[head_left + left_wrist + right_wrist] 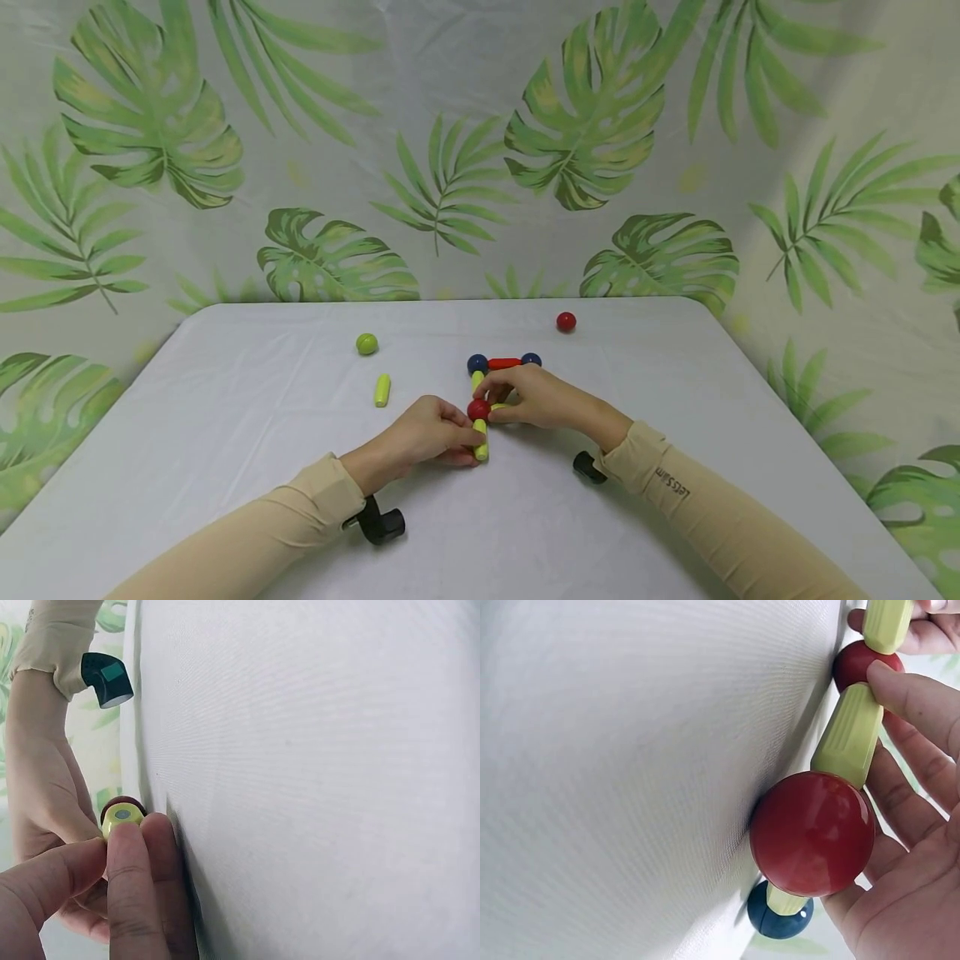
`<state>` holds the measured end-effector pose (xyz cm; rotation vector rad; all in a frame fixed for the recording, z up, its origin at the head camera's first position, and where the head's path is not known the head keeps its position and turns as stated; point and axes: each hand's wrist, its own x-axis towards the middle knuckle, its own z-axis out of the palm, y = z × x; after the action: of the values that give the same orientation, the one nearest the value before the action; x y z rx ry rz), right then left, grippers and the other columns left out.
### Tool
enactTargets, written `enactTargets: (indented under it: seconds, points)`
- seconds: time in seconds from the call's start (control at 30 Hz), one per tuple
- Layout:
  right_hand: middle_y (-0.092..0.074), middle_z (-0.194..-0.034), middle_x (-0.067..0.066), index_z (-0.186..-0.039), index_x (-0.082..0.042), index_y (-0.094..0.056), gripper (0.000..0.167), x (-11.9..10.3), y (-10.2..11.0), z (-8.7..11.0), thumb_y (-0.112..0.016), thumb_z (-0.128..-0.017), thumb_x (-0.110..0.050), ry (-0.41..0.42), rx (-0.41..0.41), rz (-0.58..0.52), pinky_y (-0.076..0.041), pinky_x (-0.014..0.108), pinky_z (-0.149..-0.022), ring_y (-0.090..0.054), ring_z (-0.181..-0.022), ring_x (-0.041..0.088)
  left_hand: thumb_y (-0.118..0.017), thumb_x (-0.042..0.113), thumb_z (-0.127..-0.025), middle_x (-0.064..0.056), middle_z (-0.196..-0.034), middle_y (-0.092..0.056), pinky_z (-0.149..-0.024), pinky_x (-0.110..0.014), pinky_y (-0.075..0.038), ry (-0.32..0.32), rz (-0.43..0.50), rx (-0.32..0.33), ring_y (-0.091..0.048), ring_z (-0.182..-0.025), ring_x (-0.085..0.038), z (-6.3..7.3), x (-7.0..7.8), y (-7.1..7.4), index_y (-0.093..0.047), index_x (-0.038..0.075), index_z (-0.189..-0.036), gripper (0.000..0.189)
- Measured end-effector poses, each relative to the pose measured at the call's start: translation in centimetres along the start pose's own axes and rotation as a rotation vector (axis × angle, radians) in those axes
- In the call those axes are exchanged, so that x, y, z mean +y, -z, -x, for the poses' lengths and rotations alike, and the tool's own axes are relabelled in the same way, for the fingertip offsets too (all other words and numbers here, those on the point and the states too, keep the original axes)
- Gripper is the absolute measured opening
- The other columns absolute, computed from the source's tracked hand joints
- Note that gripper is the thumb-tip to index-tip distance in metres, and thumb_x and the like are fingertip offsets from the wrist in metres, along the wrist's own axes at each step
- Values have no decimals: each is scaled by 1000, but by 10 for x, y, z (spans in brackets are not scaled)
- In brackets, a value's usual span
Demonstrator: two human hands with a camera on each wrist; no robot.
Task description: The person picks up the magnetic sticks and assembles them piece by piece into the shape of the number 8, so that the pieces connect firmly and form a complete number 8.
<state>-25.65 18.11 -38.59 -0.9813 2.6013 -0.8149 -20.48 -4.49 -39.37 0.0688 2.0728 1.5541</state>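
1. The left hand point(431, 429) has its thumb and fingers clamped on a yellow-green near rod point(481, 450), which points toward the near side of a white table point(247, 433). The left wrist view shows a round grey spot in its end.
2. The far end of that rod meets the gripped red ball point(478, 410), just right of the left hand's fingertips.
3. The right hand point(536, 398) comes in from the right, its thumb and fingertips closed about the gripped red ball.
4. A yellow-green side rod point(847, 735) runs from that ball to a second red ball point(812, 834), beside the right palm; the hand covers this second ball in the head view.
5. Beyond the gripped ball, a far rod point(477, 381) leads to the left blue ball point(477, 364). A red rod point(504, 363) joins this to the right blue ball point(531, 360).
6. Well apart lie a lime ball point(367, 343) at far left, a loose rod point(382, 390) nearer, and a loose red ball point(566, 322) at far right.
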Motion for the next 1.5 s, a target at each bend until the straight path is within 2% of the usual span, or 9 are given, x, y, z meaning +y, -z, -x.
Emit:
enactTargets:
  seconds: [0.3,0.5,0.7,0.83,0.97,1.1,1.3,1.5]
  points:
    - [-77,-106,-6,-124,-19,-75,27,0,2,1,-80,-98,-17,3,-10,7,-59,38,-97,-69,-101,8,-75,13,-101,-10,-90,-81,-69,-20,-61,-13,-40,-21,-75,-67,-9,2,3,4,-75,-2,-111,18]
    - [-78,-108,-5,-124,-19,-75,26,1,5,2,-80,-98,-18,-6,-14,-12,-58,33,-96,-70,-103,9,-74,11,-100,-11,-87,-81,-68,-21,-62,-50,-96,21,-74,-65,-8,2,3,7,-75,-2,-109,16]
    - [-77,-110,-4,-125,-19,-75,26,3,9,3,-79,-99,-22,-78,-8,-36,-60,31,-90,-70,-103,13,-75,12,-99,-9,-86,-80,-68,-23,-62,-90,-170,91,-74,-65,-10,-1,3,10,-74,1,-108,14]
    - [-77,-112,-3,-127,-16,-74,28,5,15,4,-77,-101,-24,-81,3,-18,-60,34,-91,-70,-104,14,-76,13,-98,-7,-89,-77,-67,-24,-60,-121,-249,124,-74,-66,-12,-4,4,12,-72,5,-111,16]
    - [-77,-114,0,-128,-12,-74,29,10,25,7,-75,-102,-22,-57,50,2,-58,44,-99,-69,-105,16,-77,13,-98,-6,-92,-75,-68,-26,-61,-174,-353,134,-74,-68,-14,-9,8,14,-72,9,-115,18]
    - [-77,-112,2,-128,-9,-73,29,20,38,8,-75,-101,-20,-66,118,24,-56,52,-103,-68,-107,21,-78,13,-98,-5,-97,-75,-71,-26,-60,-212,-418,104,-75,-71,-15,-16,11,17,-73,13,-118,20]
    - [-76,-110,7,-129,-6,-72,32,45,58,10,-75,-102,-21,-132,223,78,-55,55,-102,-70,-110,28,-77,13,-99,-6,-103,-76,-71,-25,-56,-263,-465,37,-76,-74,-16,-22,12,21,-73,17,-123,25]
    - [-73,-119,17,-131,-2,-69,32,73,76,14,-71,-104,-19,-235,323,86,-55,55,-103,-69,-114,36,-79,17,-99,-8,-110,-74,-71,-26,-58,-285,-514,-7,-71,-75,-16,-26,14,21,-71,18,-133,35]
